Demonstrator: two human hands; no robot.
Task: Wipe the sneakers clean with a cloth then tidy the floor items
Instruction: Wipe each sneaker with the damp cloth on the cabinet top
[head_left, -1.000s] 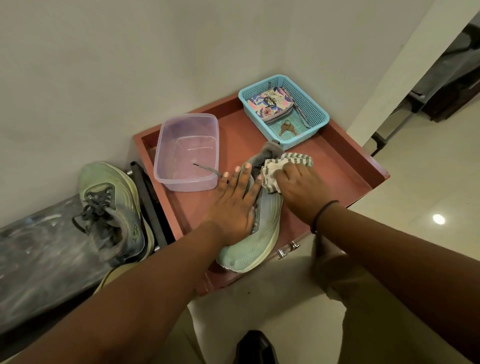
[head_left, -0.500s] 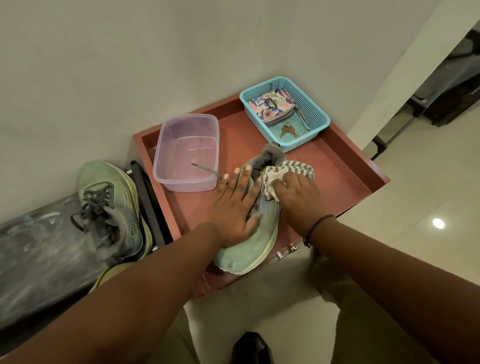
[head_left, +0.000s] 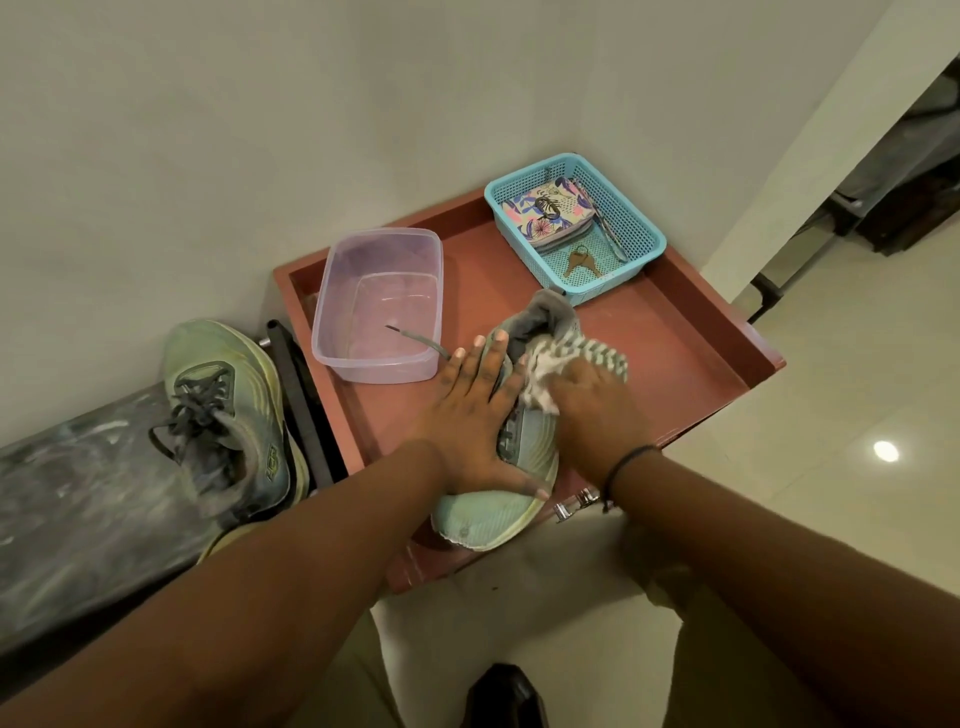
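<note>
While the mint sneaker (head_left: 501, 512) is pinned flat on the red tray (head_left: 691, 332) by the left hand (head_left: 470, 421), fingers kept straight and spread, a striped cloth (head_left: 563, 364) is bunched up in the right hand (head_left: 589, 410) and pressed on the shoe's side. Its twin sneaker (head_left: 228, 410) is parked off the tray at 9 o'clock, with a clear tub (head_left: 379, 312) at 11 and a blue basket (head_left: 631, 223) with keys at 1
</note>
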